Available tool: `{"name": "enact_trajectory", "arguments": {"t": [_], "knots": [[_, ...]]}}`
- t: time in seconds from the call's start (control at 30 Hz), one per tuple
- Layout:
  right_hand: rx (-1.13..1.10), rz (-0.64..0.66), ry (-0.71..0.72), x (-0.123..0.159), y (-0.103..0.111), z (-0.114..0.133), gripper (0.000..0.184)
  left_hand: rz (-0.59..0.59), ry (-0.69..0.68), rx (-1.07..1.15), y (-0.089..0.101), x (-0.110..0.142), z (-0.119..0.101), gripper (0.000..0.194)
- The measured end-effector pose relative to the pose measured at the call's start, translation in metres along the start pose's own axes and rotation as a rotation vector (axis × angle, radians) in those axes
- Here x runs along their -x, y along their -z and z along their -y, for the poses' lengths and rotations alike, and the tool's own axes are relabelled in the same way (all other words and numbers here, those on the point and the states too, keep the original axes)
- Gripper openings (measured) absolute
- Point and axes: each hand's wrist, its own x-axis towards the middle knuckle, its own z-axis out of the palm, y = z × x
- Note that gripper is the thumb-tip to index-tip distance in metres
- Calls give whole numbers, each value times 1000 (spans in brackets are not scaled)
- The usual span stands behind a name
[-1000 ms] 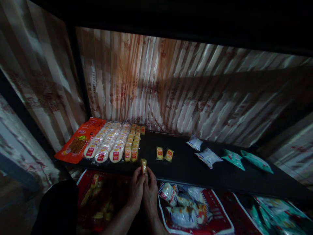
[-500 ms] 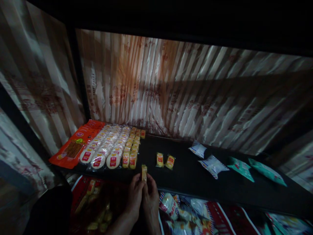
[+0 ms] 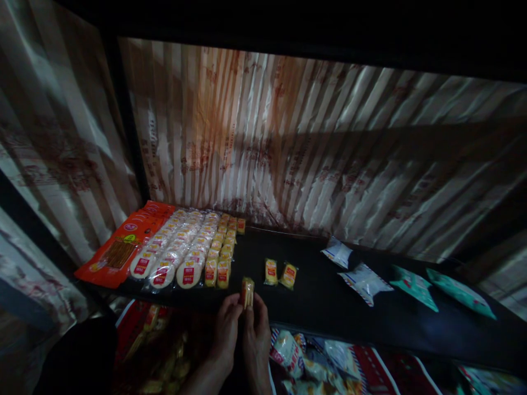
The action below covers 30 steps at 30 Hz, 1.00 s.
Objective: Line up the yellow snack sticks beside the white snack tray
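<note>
A small wrapped yellow biscuit pack (image 3: 247, 292) stands upright at the fingertips of both my hands, just above the front edge of the black shelf (image 3: 313, 307). From the left, the fingers and thumb of my left hand (image 3: 228, 323) pinch it. My right hand (image 3: 256, 332) grips its lower end from the other side. Two more such packs, one a yellow pack (image 3: 270, 271) and the other a slightly turned pack (image 3: 289, 275), lie flat beyond my hands. To the left, similar packs (image 3: 223, 273) form tight rows beside rows of round white wrapped crackers (image 3: 189, 274).
An orange snack bag (image 3: 119, 249) lies at the shelf's left end. White packets (image 3: 366, 282) and green packets (image 3: 415, 286) rest on the right. Below the front edge are red bags with loose yellow packs (image 3: 177, 356) and white packets (image 3: 288, 351). A dark post (image 3: 125, 115) stands left.
The biscuit pack has been turned between my fingers, so a red side now shows. My hands have shifted slightly right and down in view, still holding it; the shelf items stay in place.
</note>
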Motion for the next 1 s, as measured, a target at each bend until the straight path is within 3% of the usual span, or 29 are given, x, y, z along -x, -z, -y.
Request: {"name": "enact_trajectory", "arguments": {"t": [0.2, 0.4, 0.83, 1.0], "knots": [[33, -43, 19, -7, 1, 1, 39, 42, -72, -12, -1, 1, -7, 30], [163, -47, 71, -6, 5, 4, 32, 23, -97, -42, 3, -1, 0, 31], [182, 34, 39, -11, 9, 1, 35, 45, -125, -147, -2, -6, 3, 25], [250, -45, 143, -24, 4, -1, 32, 52, -148, -196, -9, -16, 1, 24]]}}
